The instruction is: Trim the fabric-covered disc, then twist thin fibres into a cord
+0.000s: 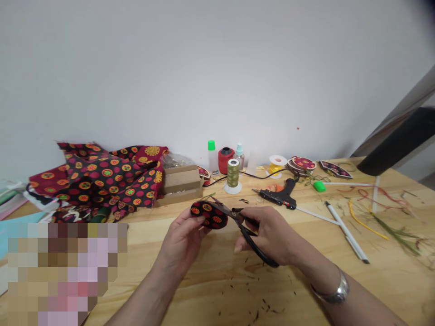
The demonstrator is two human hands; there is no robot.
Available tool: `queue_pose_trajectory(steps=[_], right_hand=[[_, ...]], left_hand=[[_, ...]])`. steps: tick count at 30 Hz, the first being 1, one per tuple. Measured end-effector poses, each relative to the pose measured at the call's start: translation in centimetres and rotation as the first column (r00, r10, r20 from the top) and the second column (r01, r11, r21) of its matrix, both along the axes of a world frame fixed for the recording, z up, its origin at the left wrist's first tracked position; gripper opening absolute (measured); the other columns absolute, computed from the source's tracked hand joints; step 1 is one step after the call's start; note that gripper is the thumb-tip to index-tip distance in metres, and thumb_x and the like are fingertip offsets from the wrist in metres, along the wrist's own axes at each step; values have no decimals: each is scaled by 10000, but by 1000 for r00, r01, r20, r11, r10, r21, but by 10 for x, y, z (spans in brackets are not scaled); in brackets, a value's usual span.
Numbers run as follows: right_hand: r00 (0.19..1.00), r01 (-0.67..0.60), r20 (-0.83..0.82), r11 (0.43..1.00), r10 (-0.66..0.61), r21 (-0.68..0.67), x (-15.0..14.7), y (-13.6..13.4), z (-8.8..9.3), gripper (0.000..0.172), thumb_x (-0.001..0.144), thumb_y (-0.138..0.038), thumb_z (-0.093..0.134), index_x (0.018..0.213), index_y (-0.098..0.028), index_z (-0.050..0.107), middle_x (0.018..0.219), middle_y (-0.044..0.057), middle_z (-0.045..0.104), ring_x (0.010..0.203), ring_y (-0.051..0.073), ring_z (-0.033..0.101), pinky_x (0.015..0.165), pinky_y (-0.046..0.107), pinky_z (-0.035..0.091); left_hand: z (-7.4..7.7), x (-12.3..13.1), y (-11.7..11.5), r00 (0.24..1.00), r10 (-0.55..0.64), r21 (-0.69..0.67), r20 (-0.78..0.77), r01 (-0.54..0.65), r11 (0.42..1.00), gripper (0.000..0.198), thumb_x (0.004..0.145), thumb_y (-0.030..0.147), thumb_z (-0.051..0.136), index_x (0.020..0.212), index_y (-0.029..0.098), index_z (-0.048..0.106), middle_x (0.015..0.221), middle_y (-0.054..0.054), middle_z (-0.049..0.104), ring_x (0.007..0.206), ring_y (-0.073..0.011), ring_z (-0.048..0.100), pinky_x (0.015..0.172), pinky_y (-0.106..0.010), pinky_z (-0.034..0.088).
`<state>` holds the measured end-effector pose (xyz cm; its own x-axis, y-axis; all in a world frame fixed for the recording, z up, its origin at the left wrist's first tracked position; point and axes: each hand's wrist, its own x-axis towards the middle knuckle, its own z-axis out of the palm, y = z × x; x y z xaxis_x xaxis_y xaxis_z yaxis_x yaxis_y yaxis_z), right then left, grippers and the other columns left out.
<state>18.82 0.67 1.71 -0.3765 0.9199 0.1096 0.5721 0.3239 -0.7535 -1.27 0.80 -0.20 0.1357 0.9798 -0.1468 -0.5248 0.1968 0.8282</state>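
Observation:
Between the thumb and fingers of my left hand [185, 240] is a small oval fabric piece [215, 218], black with red and orange flower dots. My right hand [272, 233] has its fingers through the black handles of a pair of scissors [249, 235]. The scissor blades point left and lie along the upper right edge of the fabric piece. Whether the blades touch the cloth, I cannot tell. Dark fabric scraps [256, 313] are scattered on the wooden table [190, 299] below my hands.
Crumpled patterned cloth [112, 174] lies at the left beside a cardboard box [180, 183]. Thread spools, including an olive one [233, 174], and bottles stand near the wall. A glue gun [280, 194], a white pen [346, 233] and loose cords [369, 224] lie right. A dark cylinder [397, 140] juts in.

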Motion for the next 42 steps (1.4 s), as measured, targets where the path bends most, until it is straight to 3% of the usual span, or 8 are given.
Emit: queue_pose_trajectory(steps=[11, 21, 42], right_hand=[[1000, 9, -4, 1000, -9, 7, 0, 0, 0, 398, 597, -522, 724, 588, -183, 515, 522, -58, 394, 504, 91, 359, 459, 219, 217], [999, 12, 34, 1000, -12, 18, 1, -1, -1, 281, 665, -437, 695, 631, -194, 560, 527, -55, 415, 502, 94, 370, 475, 222, 242], [992, 46, 111, 993, -59, 113, 1, -2, 2, 329, 637, -490, 704, 649, -175, 607, 534, -42, 435, 505, 88, 368, 465, 202, 218]], left_hand=[[0, -1, 1, 1000, 2, 22, -5, -2, 1000, 171, 707, 134, 621, 853, 155, 706, 876, -77, 714, 804, -209, 636, 755, -325, 471], [-3, -3, 1, 1000, -5, 48, 11, 4, 999, 183, 723, 108, 593, 864, 149, 703, 867, -75, 718, 794, -215, 644, 769, -353, 476], [-1, -5, 4, 999, 30, 13, -11, -29, 999, 139, 700, 109, 619, 813, 135, 696, 844, -73, 721, 786, -197, 638, 744, -317, 470]])
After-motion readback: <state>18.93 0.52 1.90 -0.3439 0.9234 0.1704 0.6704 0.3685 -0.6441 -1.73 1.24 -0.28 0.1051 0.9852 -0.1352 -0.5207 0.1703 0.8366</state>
